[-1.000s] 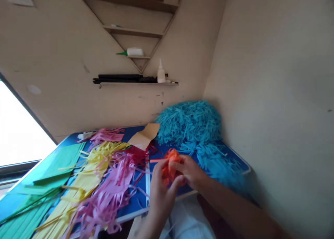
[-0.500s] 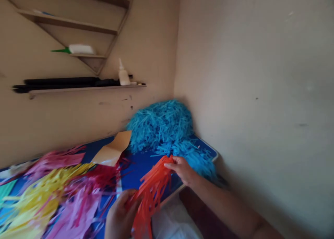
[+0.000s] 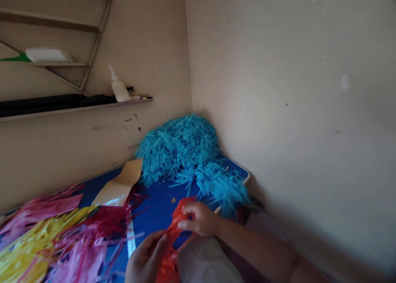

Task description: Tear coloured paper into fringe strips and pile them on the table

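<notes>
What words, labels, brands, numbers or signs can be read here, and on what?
None can be read.
Upright white bottle on the shelf: no legible label.
White bottle lying above: too blurred to tell if it bears print.
Tan sheet and orange fringe: no writing visible.

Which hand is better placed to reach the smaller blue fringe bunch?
Probably the right hand: it is nearer the blue fringe bunch, while the left hand sits farther off. Both grip the orange-red strips.
</notes>
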Action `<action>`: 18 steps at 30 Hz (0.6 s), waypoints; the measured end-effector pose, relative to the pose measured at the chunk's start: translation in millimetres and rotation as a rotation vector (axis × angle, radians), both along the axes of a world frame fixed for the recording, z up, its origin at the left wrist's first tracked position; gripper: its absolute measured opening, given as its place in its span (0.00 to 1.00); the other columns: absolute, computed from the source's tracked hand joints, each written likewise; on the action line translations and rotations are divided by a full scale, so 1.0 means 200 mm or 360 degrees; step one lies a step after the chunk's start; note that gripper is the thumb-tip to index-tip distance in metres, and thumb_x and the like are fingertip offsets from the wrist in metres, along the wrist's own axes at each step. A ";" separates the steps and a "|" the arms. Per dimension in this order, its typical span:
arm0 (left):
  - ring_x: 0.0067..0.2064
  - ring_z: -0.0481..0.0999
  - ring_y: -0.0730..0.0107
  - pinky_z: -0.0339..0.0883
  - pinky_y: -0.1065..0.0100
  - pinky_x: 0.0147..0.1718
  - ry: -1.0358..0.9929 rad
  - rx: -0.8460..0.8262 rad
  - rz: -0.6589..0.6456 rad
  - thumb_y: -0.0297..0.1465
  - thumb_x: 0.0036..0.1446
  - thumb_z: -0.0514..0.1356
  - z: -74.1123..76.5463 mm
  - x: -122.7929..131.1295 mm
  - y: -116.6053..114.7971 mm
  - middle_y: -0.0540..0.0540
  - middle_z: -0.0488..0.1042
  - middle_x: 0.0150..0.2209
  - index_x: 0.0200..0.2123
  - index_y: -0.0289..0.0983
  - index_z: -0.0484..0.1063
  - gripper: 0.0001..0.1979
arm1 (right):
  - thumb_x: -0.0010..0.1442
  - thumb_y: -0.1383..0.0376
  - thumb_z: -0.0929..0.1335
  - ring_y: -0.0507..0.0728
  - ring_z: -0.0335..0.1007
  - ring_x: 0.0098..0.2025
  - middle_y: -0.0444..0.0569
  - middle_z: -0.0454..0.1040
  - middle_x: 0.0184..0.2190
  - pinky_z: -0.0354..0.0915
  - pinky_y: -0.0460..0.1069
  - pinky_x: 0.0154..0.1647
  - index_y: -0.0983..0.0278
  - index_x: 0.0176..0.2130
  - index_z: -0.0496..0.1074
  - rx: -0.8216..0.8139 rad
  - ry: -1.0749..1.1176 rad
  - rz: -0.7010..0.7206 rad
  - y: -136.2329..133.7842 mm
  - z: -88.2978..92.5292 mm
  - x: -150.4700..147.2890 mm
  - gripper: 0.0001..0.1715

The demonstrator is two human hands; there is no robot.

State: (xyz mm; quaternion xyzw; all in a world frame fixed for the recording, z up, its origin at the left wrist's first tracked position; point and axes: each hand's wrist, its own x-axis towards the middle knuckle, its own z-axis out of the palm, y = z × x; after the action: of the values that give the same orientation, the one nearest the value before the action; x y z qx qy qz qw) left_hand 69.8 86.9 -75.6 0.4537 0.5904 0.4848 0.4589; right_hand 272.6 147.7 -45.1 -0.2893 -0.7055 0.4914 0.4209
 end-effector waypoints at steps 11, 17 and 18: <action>0.26 0.74 0.72 0.69 0.73 0.28 -0.0432 0.0116 0.0494 0.46 0.35 0.72 -0.01 -0.17 -0.02 0.52 0.76 0.25 0.30 0.36 0.72 0.24 | 0.50 0.55 0.69 0.56 0.71 0.31 0.45 0.74 0.23 0.67 0.49 0.35 0.64 0.25 0.73 -0.0178 -0.0337 -0.0705 0.33 0.06 0.47 0.14; 0.28 0.76 0.68 0.71 0.70 0.28 -0.0288 0.0147 0.0491 0.47 0.34 0.72 0.08 -0.30 0.01 0.49 0.77 0.26 0.30 0.35 0.73 0.25 | 0.50 0.57 0.70 0.67 0.74 0.44 0.61 0.78 0.37 0.68 0.56 0.42 0.68 0.36 0.76 -0.0153 -0.0453 -0.1412 0.61 0.29 0.83 0.17; 0.29 0.76 0.67 0.71 0.70 0.29 -0.0205 0.0170 0.0449 0.48 0.35 0.71 0.11 -0.32 0.02 0.48 0.78 0.26 0.30 0.35 0.74 0.25 | 0.50 0.58 0.71 0.69 0.72 0.48 0.63 0.77 0.42 0.67 0.57 0.46 0.68 0.40 0.76 -0.0064 -0.0482 -0.1523 0.60 0.32 0.81 0.20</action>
State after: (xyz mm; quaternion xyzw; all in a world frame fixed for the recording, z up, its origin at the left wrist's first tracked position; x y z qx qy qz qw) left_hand 6.6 91.7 -53.4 0.3580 0.5909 0.6033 0.3984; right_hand 435.0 267.8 18.6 -0.6564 -0.5373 0.2094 0.4864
